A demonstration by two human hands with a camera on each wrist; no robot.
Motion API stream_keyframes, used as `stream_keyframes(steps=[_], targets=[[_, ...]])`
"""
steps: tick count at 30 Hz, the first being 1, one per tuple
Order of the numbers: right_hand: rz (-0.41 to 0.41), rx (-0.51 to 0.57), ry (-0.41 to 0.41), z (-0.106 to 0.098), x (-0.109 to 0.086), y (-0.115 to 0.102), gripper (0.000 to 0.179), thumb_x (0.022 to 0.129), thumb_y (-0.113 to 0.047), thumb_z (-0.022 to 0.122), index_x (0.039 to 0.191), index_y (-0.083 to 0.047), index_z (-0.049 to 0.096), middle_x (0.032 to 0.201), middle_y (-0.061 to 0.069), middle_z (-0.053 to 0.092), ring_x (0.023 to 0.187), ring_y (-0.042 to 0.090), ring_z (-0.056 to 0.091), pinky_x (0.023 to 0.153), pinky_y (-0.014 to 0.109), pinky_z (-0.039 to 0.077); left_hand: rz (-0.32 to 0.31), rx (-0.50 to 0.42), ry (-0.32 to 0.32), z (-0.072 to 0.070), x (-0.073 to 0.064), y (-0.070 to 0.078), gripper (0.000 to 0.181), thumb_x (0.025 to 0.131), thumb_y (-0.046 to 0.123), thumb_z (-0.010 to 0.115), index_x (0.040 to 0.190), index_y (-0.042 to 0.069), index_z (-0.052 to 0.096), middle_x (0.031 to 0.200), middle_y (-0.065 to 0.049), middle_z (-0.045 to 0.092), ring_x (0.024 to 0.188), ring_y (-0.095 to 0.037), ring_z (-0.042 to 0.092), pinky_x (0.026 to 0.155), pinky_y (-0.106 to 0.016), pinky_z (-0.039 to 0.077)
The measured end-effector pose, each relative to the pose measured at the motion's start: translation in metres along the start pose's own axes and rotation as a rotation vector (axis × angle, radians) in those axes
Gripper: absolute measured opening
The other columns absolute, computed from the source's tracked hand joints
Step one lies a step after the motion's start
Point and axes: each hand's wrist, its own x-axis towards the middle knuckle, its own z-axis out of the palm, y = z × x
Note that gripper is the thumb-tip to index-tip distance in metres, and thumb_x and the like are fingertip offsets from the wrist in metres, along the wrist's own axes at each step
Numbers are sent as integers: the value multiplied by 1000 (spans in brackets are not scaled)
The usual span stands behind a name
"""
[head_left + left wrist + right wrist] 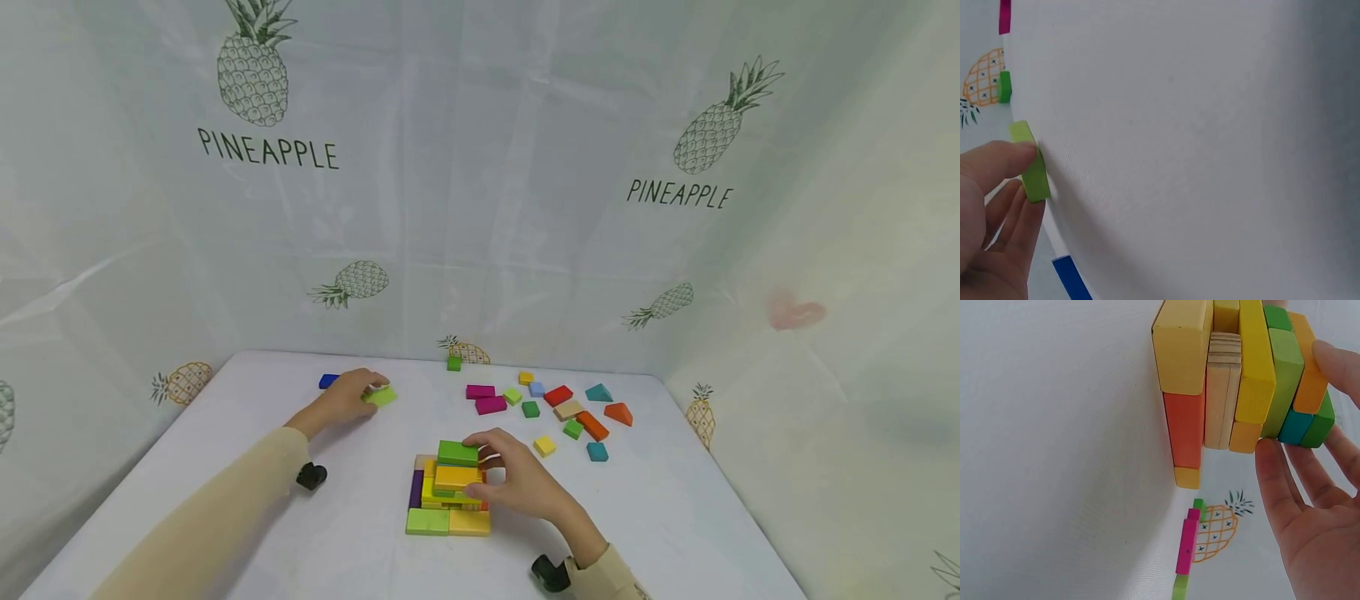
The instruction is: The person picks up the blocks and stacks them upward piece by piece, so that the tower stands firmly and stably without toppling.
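A lime-green block (382, 396) is pinched between the thumb and fingers of my left hand (351, 395), at the far left of the table. The left wrist view shows the thumb across the face of this block (1030, 162). Nearer the front stands a tower of coloured blocks (453, 481), topped by a green block (458, 452). My right hand (521, 479) holds the tower's upper layers from the right. In the right wrist view, its thumb rests on an orange block (1311, 369), and the fingers touch the lower edges of the blocks beside it.
A blue block (328, 381) lies left of my left hand. Loose blocks spread over the back right, among them magenta blocks (491, 405), a red block (558, 395) and a teal triangle (599, 392). One green block (454, 363) sits at the table's back edge.
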Motion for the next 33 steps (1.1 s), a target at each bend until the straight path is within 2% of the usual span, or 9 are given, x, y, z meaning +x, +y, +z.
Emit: stream_keyframes(steps=[6, 13, 20, 27, 30, 33], targets=[[0, 0, 2, 0, -1, -1, 57, 92, -25, 87, 141, -26, 58, 133, -6, 61, 118, 22, 66, 104, 34, 57, 3, 42, -37, 1, -2, 6, 45, 89, 2, 81, 132, 0, 71, 107, -9, 68, 97, -23, 61, 92, -46, 56], [8, 8, 0, -1, -1, -1, 58, 92, -24, 87, 142, -25, 57, 134, -5, 61, 119, 24, 66, 104, 36, 57, 13, 61, -69, 4, -7, 12, 40, 89, 0, 78, 128, 8, 73, 108, -7, 69, 101, -24, 63, 94, -49, 56], [12, 11, -1, -1, 0, -2, 58, 91, -25, 87, 142, -26, 58, 134, -5, 61, 119, 25, 65, 105, 36, 57, 3, 17, -39, 7, -14, 23, 37, 91, 8, 82, 128, 8, 74, 111, -3, 71, 102, -20, 64, 96, -45, 58], [28, -3, 1, 0, 0, -2, 58, 91, -26, 87, 141, -26, 58, 132, -6, 61, 118, 23, 65, 104, 32, 57, 153, 1, 5, 1, -22, 47, 37, 92, 11, 83, 127, 13, 75, 108, 7, 68, 98, -12, 64, 91, -34, 61], [37, -2, 2, 0, 0, -4, 58, 91, -27, 87, 141, -26, 58, 131, -7, 61, 118, 23, 65, 105, 33, 57, 174, -3, 13, -1, -27, 60, 37, 92, 14, 84, 128, 18, 76, 107, 11, 67, 97, -9, 62, 89, -30, 61], [36, 0, -1, 0, 0, -4, 58, 91, -27, 87, 141, -26, 58, 132, -7, 61, 118, 23, 65, 105, 34, 57, 195, -9, 13, -5, -32, 74, 37, 92, 15, 84, 128, 20, 76, 108, 12, 67, 97, -11, 62, 89, -35, 62]])
